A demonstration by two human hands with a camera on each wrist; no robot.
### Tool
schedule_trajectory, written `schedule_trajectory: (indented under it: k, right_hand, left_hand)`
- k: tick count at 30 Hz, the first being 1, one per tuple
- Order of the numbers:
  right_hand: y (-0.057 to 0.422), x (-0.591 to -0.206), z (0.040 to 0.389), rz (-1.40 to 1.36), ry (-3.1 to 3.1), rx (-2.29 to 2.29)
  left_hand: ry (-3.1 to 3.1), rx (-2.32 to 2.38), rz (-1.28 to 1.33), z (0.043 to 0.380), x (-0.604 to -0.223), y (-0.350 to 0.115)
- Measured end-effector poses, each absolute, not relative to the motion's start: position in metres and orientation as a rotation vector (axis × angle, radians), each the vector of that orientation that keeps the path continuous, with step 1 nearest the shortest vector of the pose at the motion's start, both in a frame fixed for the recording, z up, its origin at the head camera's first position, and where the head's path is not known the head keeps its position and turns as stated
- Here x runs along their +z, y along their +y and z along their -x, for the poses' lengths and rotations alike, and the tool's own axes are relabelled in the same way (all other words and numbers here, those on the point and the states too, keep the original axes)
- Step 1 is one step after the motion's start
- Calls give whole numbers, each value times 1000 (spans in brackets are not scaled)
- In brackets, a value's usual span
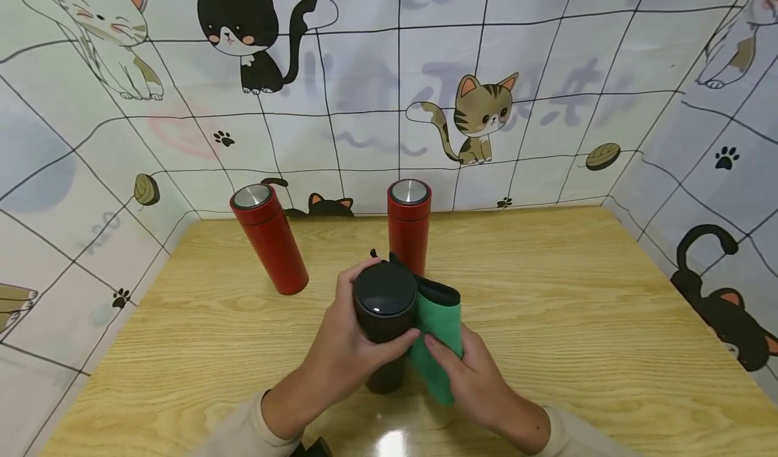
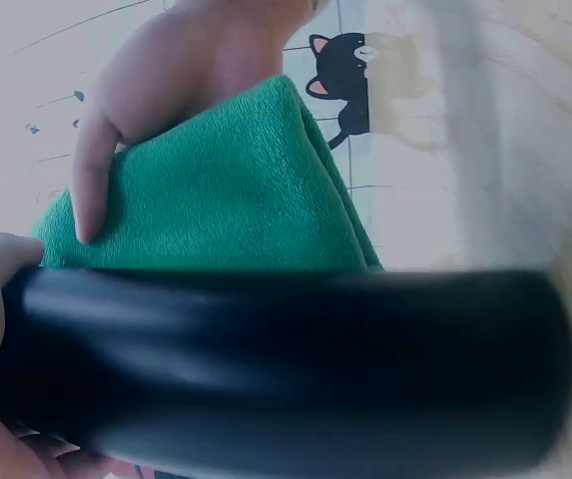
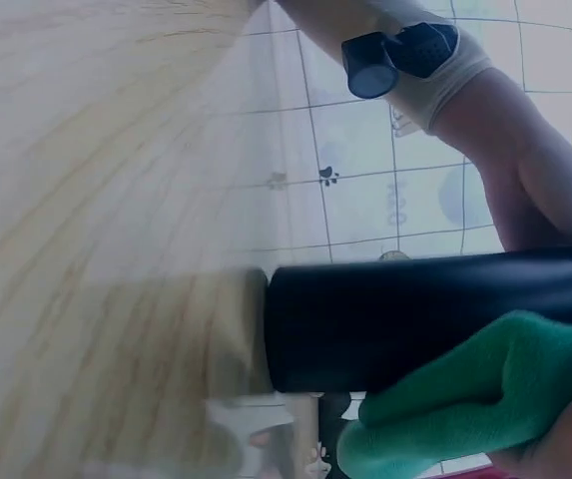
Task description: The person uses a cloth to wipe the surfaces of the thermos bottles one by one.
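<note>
While the left hand [image 1: 337,359] grips the black thermos flask [image 1: 386,308], behind which stands a red thermos [image 1: 409,231], the right hand [image 1: 483,379], pinching the green cloth [image 1: 442,322] at the flask's right side, should press evenly

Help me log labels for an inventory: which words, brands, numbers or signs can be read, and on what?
No text can be read.
Patterned backdrop: faint letter-like marks, too blurred to read.
Black flask, green cloth, left red flask, right red flask: no lettering shows.
</note>
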State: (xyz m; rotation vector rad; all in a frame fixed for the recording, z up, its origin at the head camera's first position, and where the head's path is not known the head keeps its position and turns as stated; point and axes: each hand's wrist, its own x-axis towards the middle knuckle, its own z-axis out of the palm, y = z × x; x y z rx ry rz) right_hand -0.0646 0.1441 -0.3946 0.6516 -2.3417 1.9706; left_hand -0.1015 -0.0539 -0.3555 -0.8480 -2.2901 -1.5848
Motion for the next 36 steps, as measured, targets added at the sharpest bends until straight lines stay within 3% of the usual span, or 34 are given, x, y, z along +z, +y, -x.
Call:
schedule_trajectory:
  k: [8, 16, 24, 33, 36]
  right_hand:
    - [141, -377, 61, -695, -2089, 1907]
    - [137, -370, 77, -969, -1914, 1355]
    - [134, -370, 84, -1027, -1905, 1066]
    - [133, -375, 84, -1025, -1871, 1164]
    - [133, -376, 79, -1029, -1852, 1422]
  left_hand:
    - [-2291, -1097, 809, 105, -349, -61]
    - [-2331, -613, 725, 108, -347, -62]
    - [-2380, -520, 789, 105, -352, -58]
    - [-2368, -579, 796, 105, -348, -61]
    - [-2378, -696, 787, 106, -346, -63]
